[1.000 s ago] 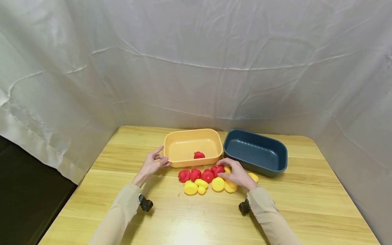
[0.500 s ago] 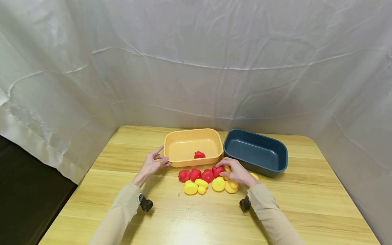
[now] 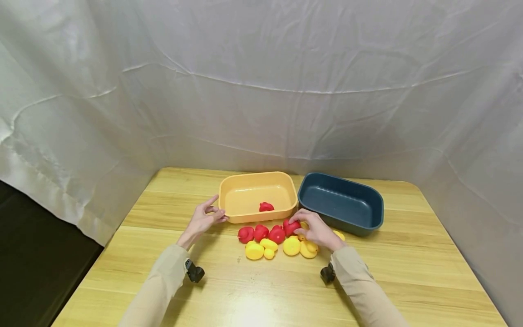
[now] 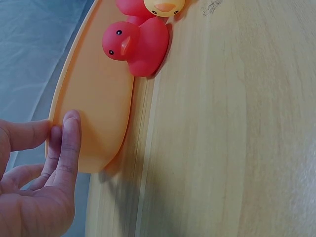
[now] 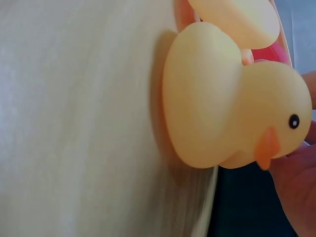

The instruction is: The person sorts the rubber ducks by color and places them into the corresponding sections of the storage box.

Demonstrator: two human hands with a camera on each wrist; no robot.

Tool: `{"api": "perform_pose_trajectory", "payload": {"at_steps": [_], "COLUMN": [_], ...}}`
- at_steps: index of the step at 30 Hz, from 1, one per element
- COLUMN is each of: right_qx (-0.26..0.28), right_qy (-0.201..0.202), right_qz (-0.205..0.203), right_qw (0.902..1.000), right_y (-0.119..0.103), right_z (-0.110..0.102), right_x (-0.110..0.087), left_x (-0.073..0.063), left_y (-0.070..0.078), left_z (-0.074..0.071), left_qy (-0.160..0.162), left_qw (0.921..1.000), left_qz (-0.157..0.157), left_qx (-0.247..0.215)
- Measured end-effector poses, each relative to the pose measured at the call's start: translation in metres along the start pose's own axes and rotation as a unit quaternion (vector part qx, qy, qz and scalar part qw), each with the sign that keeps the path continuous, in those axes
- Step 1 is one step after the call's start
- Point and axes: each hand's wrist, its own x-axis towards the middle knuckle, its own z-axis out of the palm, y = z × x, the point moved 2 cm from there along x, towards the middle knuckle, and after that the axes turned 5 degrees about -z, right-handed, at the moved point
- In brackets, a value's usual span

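Note:
My left hand (image 3: 202, 219) rests its straight, spread fingers (image 4: 71, 138) against the left front corner of the orange bin (image 3: 255, 217). My right hand (image 3: 315, 229) pinches a red rubber duck (image 3: 291, 227) between thumb and fingertips, low over the group before the bins. Several more red rubber ducks (image 3: 246, 234) line the bin's front. In the bin sits one red duck (image 3: 266, 207). Nearer to me lie several yellow rubber ducks (image 3: 292, 245). The right wrist view is mostly filled by a yellow duck (image 5: 202, 94), which hides the pinching fingertips.
A dark blue bin (image 3: 343, 198) stands right beside the orange one, behind my right hand. Another yellow duck (image 3: 339, 235) peeks out right of that hand. The wooden table (image 3: 253, 290) ends at a pale curtain (image 3: 261, 113) at the back and sides.
The right hand's fingers have settled around the red duck, which has shifted slightly; nearby yellow ducks have been nudged a little right. The left hand stays in place.

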Motion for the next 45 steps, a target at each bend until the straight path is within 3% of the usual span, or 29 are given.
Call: {"api": "perform_pose_trajectory", "payload": {"at_steps": [11,18,28,45], "right_qx": [-0.005,0.032,0.162,0.178], "right_qy": [0.043,0.061,0.063,0.083], "right_qz": [-0.021,-0.043,-0.020,-0.001], "right_qw": [0.9988,0.9967,0.9845,0.9805], "right_y": [-0.007,-0.011,-0.013,-0.017], "right_z": [-0.003,-0.007,-0.011,-0.022], "right_x": [-0.005,-0.007,-0.006,0.003], "left_x": [0.001,0.002,0.000,0.000], "left_y": [0.000,0.000,0.001,0.001], "left_z": [0.001,0.002,0.001,0.001], "left_qy": [0.004,0.003,0.006,-0.004], "left_qw": [1.0000,0.9999,0.9999,0.9999], "left_qz": [-0.005,-0.001,-0.008,0.002], "left_qx": [-0.002,-0.012,-0.003,-0.011]}}
